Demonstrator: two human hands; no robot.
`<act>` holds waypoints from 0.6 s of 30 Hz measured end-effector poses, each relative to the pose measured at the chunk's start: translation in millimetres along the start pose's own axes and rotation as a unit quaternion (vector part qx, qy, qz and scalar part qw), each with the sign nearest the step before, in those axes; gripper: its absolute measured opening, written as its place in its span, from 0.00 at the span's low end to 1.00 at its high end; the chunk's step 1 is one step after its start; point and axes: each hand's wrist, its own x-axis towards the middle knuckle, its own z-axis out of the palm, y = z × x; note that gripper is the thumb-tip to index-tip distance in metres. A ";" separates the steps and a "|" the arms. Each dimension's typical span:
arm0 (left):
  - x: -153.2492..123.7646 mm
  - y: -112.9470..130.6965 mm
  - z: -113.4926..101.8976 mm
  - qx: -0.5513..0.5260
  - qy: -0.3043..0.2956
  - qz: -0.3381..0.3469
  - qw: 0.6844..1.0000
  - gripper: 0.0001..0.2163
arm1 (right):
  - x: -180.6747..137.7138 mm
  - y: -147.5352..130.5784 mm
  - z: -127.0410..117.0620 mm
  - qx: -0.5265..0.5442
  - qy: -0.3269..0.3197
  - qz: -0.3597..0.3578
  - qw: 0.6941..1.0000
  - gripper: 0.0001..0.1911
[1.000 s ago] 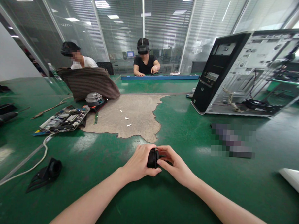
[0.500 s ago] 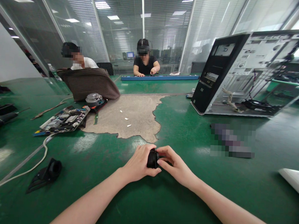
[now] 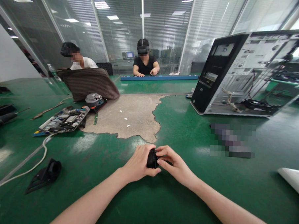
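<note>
A small black plastic part (image 3: 151, 159), with a rounded piece at its right end, sits between my hands just over the green table. My left hand (image 3: 138, 162) wraps round it from the left, thumb below and fingers above. From the other side, my right hand (image 3: 173, 162) pinches its right end with thumb and fingertips. Fingers partly cover the part, so I cannot tell its exact kind. To the left on the table lies a black plastic bracket (image 3: 47, 174) with a round opening.
A circuit board (image 3: 67, 120) and a white cable (image 3: 45, 150) lie on the left. An opened computer case (image 3: 215, 72) stands at right, with a blurred dark object (image 3: 231, 140) before it. Two people work across the table, behind a brown cloth-covered panel (image 3: 91, 83) and a blue bar (image 3: 158, 78).
Both hands stay in nearly the same place around the black part. The right fingertips have shifted slightly at its right end, and that rounded end shows less now.
</note>
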 end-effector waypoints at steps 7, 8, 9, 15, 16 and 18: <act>0.2 0.9 -1.2 -0.001 -0.002 -0.003 1.000 0.28 | 0.7 -1.2 -0.4 -0.003 -0.019 0.025 1.000 0.15; 0.2 0.6 -0.6 -0.001 0.000 -0.001 1.000 0.28 | 0.2 -0.8 -0.7 -0.007 -0.018 0.016 1.000 0.14; 0.2 0.2 0.1 0.000 0.002 0.001 1.000 0.28 | -0.3 -0.3 -1.0 -0.010 -0.019 0.009 1.000 0.14; 0.1 -1.1 1.9 0.002 0.005 0.003 1.000 0.28 | 0.3 1.3 -0.6 -0.006 -0.006 -0.005 1.000 0.07; 0.1 -0.8 1.6 0.001 0.003 0.002 1.000 0.29 | 0.7 1.1 -0.1 -0.007 -0.003 -0.003 1.000 0.07; 0.1 -0.1 0.7 0.000 0.000 -0.001 1.000 0.29 | 1.1 0.4 0.7 -0.009 -0.004 0.008 1.000 0.10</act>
